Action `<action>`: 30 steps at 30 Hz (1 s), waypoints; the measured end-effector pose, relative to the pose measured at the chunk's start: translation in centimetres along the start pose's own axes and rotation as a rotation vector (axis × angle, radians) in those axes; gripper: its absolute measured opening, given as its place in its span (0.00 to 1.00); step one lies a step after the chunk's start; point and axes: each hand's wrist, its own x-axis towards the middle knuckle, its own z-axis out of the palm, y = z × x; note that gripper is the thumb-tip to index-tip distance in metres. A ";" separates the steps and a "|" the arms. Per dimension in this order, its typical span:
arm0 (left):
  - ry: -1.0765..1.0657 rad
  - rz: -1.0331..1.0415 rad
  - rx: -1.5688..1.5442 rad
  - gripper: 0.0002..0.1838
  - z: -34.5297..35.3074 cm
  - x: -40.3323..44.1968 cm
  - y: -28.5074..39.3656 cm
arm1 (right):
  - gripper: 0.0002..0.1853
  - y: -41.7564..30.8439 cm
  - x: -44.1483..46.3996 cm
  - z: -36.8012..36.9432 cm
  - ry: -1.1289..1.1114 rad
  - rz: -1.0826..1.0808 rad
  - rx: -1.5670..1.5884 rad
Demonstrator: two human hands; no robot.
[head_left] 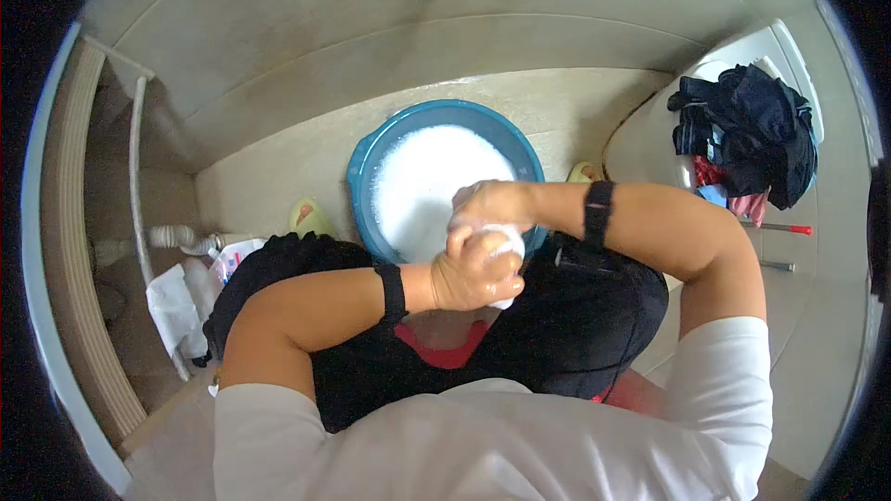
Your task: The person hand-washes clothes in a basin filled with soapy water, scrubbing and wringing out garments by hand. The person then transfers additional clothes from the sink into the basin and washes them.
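Note:
A white wet cloth (pixel 506 246) is bunched between my two hands above the near right rim of a blue basin (pixel 356 176). My left hand (pixel 476 271) is closed round it, nearer my body, with suds on the fingers. Just beyond, my right hand (pixel 494 206) is closed on the cloth too, its fingertips partly hidden. White foam (pixel 432 181) covers most of what shows inside the basin.
Dark clothes (pixel 752 130) are heaped on a white appliance (pixel 784 51) at the right. A grey pipe (pixel 139 176) and a white bag (pixel 176 306) are at the left. The basin stands on a tiled floor (pixel 269 153) between my feet, near a wall.

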 end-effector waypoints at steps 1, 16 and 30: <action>-0.055 0.081 0.004 0.04 0.4 -0.9 0.1 | 0.14 -0.3 0.9 0.4 -0.151 0.051 -0.103; -0.591 -0.113 -0.408 0.15 -1.0 -0.6 -6.9 | 0.43 0.8 -1.7 6.7 0.423 0.708 1.577; -0.439 -0.972 -1.059 0.44 -6.2 22.0 -3.3 | 0.34 -13.4 -17.0 -6.4 1.326 0.558 0.609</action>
